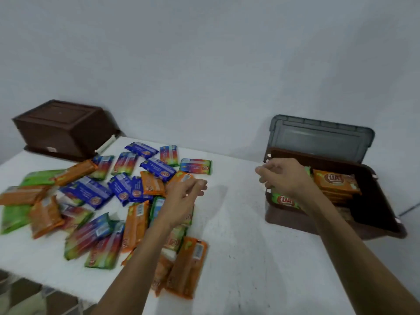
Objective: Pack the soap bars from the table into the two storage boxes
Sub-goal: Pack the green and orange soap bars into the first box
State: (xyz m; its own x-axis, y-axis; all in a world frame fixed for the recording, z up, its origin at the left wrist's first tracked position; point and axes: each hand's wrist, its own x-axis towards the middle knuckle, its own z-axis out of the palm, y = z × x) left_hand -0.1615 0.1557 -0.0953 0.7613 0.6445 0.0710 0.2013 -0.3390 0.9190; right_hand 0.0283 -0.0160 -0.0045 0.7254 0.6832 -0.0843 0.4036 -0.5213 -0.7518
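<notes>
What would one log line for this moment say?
left hand: above soap pile | right hand: over open box | other box: back left

Glossy plastic-wrapped soap bars [92, 194] on a matt white table [236, 235]; smooth brown plastic storage box [384, 214].

left of the open box [286, 218] runs a bare strip of table [234, 212]. farther left of it, scattered soap bars [91, 194] crowd the surface; behind it its raised lid [318, 137] stands.

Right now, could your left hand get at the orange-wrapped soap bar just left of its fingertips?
Probably yes: the left hand hovers empty right beside the orange-wrapped soap bar, and nothing lies over that bar.
</notes>
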